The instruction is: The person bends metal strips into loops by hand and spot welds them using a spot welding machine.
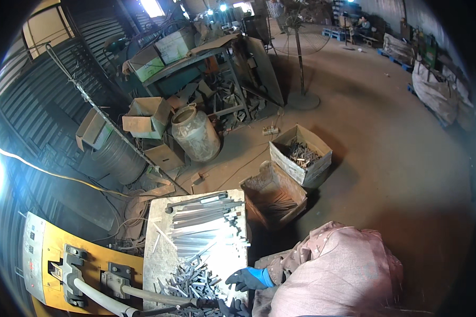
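Note:
My right hand (250,278), in a black glove with a blue back, is over the near right edge of a worn, pale table (156,227). Its fingers point left and close on a short, bright metal strip (231,294). Below it, my left hand (234,308), dark-gloved, is cut by the lower edge; its fingers are partly hidden, close to the strip and to a lever's dark end (209,302). Beside both hands lies a heap of short cut metal pieces (193,280). Longer metal strips (201,219) lie in rows farther up the table.
A yellow machine (53,243) with levers stands left of the table. Past the table are a rusty bin (267,185) of rods and a box (296,171) of small pieces. A metal can (195,134), cartons (145,116) and a standing fan (300,58) are farther off.

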### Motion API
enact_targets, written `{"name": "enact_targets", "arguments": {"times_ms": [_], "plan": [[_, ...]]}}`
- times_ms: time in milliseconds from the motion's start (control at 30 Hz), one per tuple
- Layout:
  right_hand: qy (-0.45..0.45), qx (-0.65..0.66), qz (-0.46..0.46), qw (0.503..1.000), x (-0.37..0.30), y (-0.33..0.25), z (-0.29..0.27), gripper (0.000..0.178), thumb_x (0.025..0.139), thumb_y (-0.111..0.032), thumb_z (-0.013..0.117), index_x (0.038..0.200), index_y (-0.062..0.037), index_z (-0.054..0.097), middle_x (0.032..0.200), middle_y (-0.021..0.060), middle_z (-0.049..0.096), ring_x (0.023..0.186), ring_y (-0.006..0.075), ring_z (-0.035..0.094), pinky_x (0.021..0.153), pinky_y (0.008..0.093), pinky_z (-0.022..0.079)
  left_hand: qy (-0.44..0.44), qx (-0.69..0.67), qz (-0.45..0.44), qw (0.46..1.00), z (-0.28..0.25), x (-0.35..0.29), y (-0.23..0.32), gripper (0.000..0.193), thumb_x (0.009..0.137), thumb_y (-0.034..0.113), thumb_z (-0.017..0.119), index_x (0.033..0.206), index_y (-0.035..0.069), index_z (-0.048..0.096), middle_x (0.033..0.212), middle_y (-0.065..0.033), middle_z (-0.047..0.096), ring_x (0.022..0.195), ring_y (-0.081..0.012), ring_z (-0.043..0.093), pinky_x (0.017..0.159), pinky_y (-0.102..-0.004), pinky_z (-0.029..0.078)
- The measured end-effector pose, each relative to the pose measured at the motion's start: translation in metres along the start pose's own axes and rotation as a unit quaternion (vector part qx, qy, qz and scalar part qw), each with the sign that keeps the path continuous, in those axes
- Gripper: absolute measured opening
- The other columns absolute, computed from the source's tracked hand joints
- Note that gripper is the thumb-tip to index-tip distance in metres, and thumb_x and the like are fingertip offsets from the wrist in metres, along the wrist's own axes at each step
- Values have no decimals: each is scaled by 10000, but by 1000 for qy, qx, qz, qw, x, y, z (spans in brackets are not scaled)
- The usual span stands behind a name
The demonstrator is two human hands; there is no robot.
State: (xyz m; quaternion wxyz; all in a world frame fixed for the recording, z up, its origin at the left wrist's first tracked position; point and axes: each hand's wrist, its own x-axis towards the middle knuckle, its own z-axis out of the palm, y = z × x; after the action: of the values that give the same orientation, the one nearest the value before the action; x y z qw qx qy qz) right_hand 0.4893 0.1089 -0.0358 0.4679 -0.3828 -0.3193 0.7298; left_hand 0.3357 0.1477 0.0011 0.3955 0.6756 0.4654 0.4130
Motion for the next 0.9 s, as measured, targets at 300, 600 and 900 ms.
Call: {"name": "enact_targets", "arguments": {"times_ms": [300,600,900], "plan": [[60,-39,2,997,1,-13,7,343,979,-39,483,1305,-71,584,1226,61,572,1010,167,622,866,325,557,9,7,4,1000,-2,3,1,518,951,225,609,1370,-50,478,1116,-179,657,935,-298,658,827,-392,556],[112,66,66,989,1,-24,15,353,932,-154,548,1271,-76,610,1147,77,614,970,207,620,825,359,539,16,9,9,1000,-4,2,-1,512,947,218,619,1362,-52,489,1100,-178,664,928,-294,660,821,-391,557],[134,140,55,979,8,-1,15,574,771,-363,710,1250,-58,624,1127,178,665,1002,361,637,889,455,513,28,15,16,999,-9,-5,4,506,943,212,630,1354,-54,501,1084,-177,670,920,-290,661,816,-390,559]]}}
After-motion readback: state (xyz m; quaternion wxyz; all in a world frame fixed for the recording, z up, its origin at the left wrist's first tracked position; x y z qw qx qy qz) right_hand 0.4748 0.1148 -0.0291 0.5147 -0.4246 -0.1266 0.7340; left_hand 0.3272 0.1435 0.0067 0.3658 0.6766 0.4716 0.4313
